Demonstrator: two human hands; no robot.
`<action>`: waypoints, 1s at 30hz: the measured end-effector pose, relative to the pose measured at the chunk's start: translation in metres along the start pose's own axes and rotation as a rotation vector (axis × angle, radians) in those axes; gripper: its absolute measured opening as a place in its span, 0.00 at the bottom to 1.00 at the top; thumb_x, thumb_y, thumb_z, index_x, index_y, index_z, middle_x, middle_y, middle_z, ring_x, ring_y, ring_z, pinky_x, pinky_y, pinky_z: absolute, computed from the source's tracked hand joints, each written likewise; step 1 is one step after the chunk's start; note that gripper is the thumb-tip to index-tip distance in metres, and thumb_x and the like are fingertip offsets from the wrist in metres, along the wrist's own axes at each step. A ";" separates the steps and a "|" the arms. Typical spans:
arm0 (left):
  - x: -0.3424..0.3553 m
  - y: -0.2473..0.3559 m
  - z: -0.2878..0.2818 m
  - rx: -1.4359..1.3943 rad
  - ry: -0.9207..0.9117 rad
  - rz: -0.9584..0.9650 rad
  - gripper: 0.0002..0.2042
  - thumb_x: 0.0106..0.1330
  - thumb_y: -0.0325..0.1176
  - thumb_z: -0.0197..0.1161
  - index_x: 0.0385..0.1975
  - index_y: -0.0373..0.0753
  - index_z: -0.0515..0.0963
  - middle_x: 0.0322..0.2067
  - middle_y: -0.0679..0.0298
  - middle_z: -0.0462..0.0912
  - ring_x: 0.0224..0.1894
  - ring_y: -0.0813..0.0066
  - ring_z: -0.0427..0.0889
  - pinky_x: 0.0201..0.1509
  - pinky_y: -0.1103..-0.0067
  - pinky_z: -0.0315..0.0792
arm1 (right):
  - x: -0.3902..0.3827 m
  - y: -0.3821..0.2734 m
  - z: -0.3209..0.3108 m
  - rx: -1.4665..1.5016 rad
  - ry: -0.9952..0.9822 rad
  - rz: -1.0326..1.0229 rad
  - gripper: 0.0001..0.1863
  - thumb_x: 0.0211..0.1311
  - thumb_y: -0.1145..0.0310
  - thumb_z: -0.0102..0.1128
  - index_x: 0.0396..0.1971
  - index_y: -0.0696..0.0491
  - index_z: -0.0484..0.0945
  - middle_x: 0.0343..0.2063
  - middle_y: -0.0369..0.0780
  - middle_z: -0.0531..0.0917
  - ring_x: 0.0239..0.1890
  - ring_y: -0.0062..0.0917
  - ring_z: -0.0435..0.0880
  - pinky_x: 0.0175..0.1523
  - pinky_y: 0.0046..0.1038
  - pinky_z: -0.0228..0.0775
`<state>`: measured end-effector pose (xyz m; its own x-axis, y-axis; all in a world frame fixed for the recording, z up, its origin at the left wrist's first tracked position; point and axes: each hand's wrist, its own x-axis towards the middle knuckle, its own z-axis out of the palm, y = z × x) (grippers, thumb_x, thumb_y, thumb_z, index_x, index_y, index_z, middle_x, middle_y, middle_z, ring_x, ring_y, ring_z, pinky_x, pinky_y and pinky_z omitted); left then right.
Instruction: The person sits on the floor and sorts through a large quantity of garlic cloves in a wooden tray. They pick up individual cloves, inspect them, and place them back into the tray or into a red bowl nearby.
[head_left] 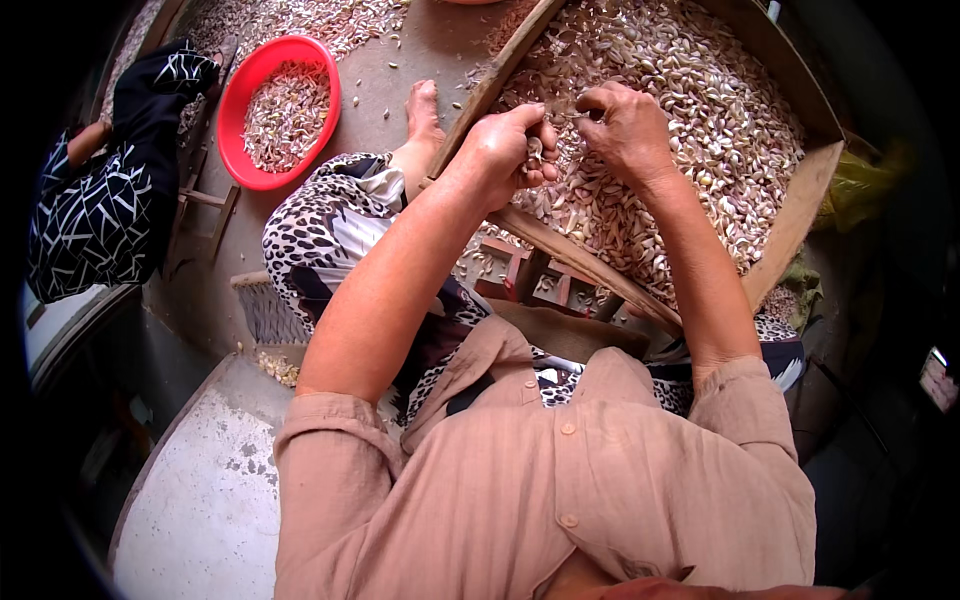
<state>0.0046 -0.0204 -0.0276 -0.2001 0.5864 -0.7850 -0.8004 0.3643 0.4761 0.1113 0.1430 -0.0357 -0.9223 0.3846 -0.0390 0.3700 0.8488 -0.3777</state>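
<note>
My left hand (515,150) is curled, palm partly up, around a few garlic cloves (535,150) that show between its fingers. Just to its right, my right hand (632,130) has its thumb and fingertips drawn together in a pinch; whatever sits between them is too small to make out. Both hands hover over a large wooden tray (790,225) at its near left part. A thick heap of loose pinkish-white garlic cloves (700,110) fills the tray.
A red basin (228,120) holding more cloves stands on the floor at left. Cloves lie scattered over the floor beyond it. A person in black-and-white patterned clothing (95,220) sits at far left. A brush (270,308) lies beside my knee, and a low wooden frame (525,275) supports the tray.
</note>
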 end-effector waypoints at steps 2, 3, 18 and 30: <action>0.002 0.000 -0.001 0.019 0.000 -0.004 0.21 0.78 0.47 0.47 0.25 0.41 0.75 0.23 0.65 0.78 0.21 0.73 0.80 0.20 0.83 0.70 | 0.001 0.002 0.018 -0.091 -0.002 -0.031 0.09 0.56 0.63 0.65 0.34 0.50 0.87 0.34 0.40 0.86 0.40 0.33 0.86 0.50 0.37 0.74; 0.003 0.000 -0.001 0.028 0.011 -0.005 0.21 0.78 0.47 0.48 0.25 0.41 0.75 0.22 0.65 0.78 0.21 0.73 0.80 0.19 0.83 0.69 | 0.001 0.005 0.025 -0.137 -0.003 -0.045 0.09 0.56 0.62 0.65 0.33 0.48 0.87 0.33 0.40 0.85 0.42 0.33 0.85 0.52 0.37 0.71; 0.004 -0.002 -0.006 0.053 0.029 -0.025 0.20 0.78 0.48 0.46 0.29 0.41 0.77 0.25 0.66 0.80 0.24 0.73 0.81 0.27 0.79 0.74 | -0.012 -0.007 -0.015 0.758 -0.101 0.182 0.09 0.53 0.69 0.71 0.33 0.57 0.88 0.28 0.38 0.88 0.31 0.18 0.85 0.40 0.23 0.78; 0.004 0.001 -0.001 0.026 0.054 -0.008 0.21 0.78 0.48 0.47 0.27 0.42 0.77 0.25 0.66 0.78 0.23 0.72 0.81 0.28 0.79 0.77 | 0.037 0.008 0.029 0.003 0.132 0.231 0.14 0.55 0.57 0.65 0.37 0.48 0.89 0.35 0.42 0.89 0.37 0.36 0.89 0.47 0.38 0.81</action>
<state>0.0023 -0.0184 -0.0307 -0.2244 0.5439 -0.8086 -0.7874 0.3877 0.4793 0.0773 0.1538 -0.0666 -0.7903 0.6127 -0.0034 0.5688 0.7316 -0.3759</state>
